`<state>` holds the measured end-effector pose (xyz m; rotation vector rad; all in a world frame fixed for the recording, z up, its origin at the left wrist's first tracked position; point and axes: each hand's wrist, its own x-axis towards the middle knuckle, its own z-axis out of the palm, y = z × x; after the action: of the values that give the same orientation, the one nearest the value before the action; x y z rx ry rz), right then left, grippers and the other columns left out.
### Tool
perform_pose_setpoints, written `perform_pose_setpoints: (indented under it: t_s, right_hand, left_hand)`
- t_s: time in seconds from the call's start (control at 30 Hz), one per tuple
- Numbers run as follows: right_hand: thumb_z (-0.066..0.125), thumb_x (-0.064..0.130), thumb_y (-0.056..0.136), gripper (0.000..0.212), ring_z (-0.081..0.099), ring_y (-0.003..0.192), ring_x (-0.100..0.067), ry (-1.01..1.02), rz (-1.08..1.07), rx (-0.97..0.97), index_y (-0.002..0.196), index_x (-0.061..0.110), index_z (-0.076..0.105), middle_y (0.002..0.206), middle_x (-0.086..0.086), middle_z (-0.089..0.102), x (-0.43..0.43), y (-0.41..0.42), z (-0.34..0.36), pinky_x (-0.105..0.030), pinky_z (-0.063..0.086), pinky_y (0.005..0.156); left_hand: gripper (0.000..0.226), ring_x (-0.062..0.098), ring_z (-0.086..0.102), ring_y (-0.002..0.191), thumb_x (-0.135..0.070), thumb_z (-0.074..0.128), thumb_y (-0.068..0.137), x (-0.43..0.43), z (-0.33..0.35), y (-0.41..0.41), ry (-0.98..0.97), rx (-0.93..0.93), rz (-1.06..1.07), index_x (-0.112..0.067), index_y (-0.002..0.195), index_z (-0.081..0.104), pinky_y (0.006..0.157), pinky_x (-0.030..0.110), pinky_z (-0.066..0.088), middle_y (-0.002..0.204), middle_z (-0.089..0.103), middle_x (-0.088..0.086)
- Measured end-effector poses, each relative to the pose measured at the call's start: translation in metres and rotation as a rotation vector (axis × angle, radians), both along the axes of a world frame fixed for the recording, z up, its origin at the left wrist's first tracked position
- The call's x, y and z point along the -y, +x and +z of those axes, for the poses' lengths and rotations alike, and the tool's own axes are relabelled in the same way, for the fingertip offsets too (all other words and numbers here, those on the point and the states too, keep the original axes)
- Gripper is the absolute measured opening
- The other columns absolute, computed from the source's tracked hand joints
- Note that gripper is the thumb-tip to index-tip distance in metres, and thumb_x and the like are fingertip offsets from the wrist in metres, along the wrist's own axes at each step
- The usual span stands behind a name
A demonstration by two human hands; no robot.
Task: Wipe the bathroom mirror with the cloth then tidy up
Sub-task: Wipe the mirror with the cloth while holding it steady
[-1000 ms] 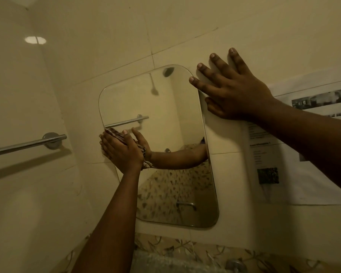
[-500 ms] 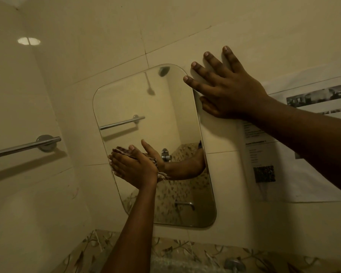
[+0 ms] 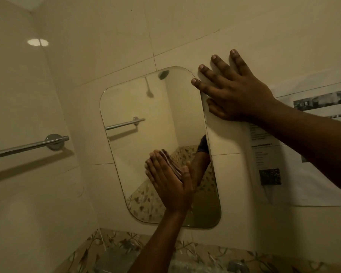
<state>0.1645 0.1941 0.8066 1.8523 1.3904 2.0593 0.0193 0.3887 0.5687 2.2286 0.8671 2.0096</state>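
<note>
Mirror (image 3: 156,119): being shown at frame centre, fixed to the wall (image 3: 106,46).
Cloth (image 3: 172,163): being pressed against the mirror's lower half, centre frame.
Left hand (image 3: 167,184): being held flat on the cloth, fingers straight, not curled.
Right hand (image 3: 234,95): being rested on the wall, upper right, fingers spread and released, beside the mirror's top corner.

Cream wall tiles (image 3: 106,36) surround the mirror (image 3: 146,107), a beige leaf-patterned band (image 3: 205,251) runs below it, a white, black-printed sheet (image 3: 303,186) hangs to its right, and the cloth (image 3: 170,162) is reddish-striped.
</note>
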Motion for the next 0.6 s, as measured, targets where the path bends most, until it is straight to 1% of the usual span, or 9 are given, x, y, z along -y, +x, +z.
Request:
perform_pose_setpoints:
  t_s: [0.1,0.2,0.3,0.37,0.47,0.53,0.6]
  right_hand:
    - [0.026,0.053,0.108,0.071,0.018,0.162,-0.051,-0.001,0.005,0.002,0.172,0.023,0.019,0.175,-0.021,0.026,0.0,-0.001,0.0,-0.073,0.009,0.129]
    - [0.026,0.052,0.108,0.07,0.019,0.162,-0.051,-0.001,0.006,0.003,0.172,0.023,0.019,0.175,-0.021,0.026,0.0,0.0,0.0,-0.074,0.01,0.129]
    - [0.026,0.052,0.108,0.071,0.017,0.163,-0.05,-0.008,0.006,-0.001,0.172,0.023,0.017,0.176,-0.02,0.024,0.001,0.001,0.0,-0.073,0.009,0.129]
    - [0.026,0.052,0.108,0.071,0.017,0.163,-0.05,-0.005,0.012,-0.001,0.172,0.023,0.017,0.176,-0.02,0.024,0.0,0.001,0.0,-0.073,0.008,0.129]
    - [0.028,0.051,0.108,0.07,0.017,0.163,-0.05,-0.001,0.018,-0.002,0.172,0.023,0.017,0.176,-0.02,0.024,-0.001,0.001,-0.001,-0.073,0.008,0.129]
    - [0.027,0.051,0.109,0.07,0.016,0.163,-0.05,-0.003,0.012,-0.005,0.172,0.024,0.016,0.176,-0.02,0.024,0.0,0.002,0.0,-0.074,0.008,0.129]
    - [0.026,0.051,0.109,0.069,0.016,0.163,-0.05,-0.004,0.009,-0.008,0.172,0.025,0.015,0.177,-0.019,0.023,0.0,0.002,0.0,-0.074,0.009,0.129]
  left_hand:
    - [0.084,0.034,0.008,0.167,-0.059,0.027,0.108,0.012,-0.027,0.003,0.102,-0.069,-0.036,-0.002,0.169,0.018,0.136,0.049,0.003,0.18,0.01,0.014]
    - [0.077,0.038,0.015,0.166,-0.054,0.028,0.111,0.021,-0.049,0.004,0.141,-0.114,-0.043,0.0,0.165,0.026,0.134,0.056,0.013,0.177,0.018,0.018]
    - [0.069,0.039,0.019,0.164,-0.046,0.026,0.113,0.028,-0.065,0.004,0.18,-0.158,-0.06,0.002,0.163,0.029,0.13,0.063,0.021,0.176,0.021,0.018]
    - [0.065,0.039,0.019,0.164,-0.039,0.028,0.113,0.03,-0.074,0.005,0.203,-0.166,-0.063,0.0,0.165,0.027,0.13,0.062,0.021,0.177,0.02,0.017]
    - [0.064,0.034,0.015,0.166,-0.036,0.025,0.113,0.033,-0.086,0.006,0.196,-0.156,-0.094,-0.01,0.17,0.015,0.13,0.059,0.02,0.179,0.014,0.01]
    - [0.062,0.031,0.011,0.167,-0.036,0.021,0.114,0.034,-0.095,0.007,0.188,-0.167,-0.118,-0.017,0.172,0.009,0.132,0.057,0.017,0.18,0.01,0.006]
    - [0.061,0.028,0.01,0.167,-0.035,0.019,0.114,0.034,-0.103,0.009,0.174,-0.154,-0.145,-0.02,0.173,0.008,0.134,0.052,0.012,0.181,0.01,0.004]
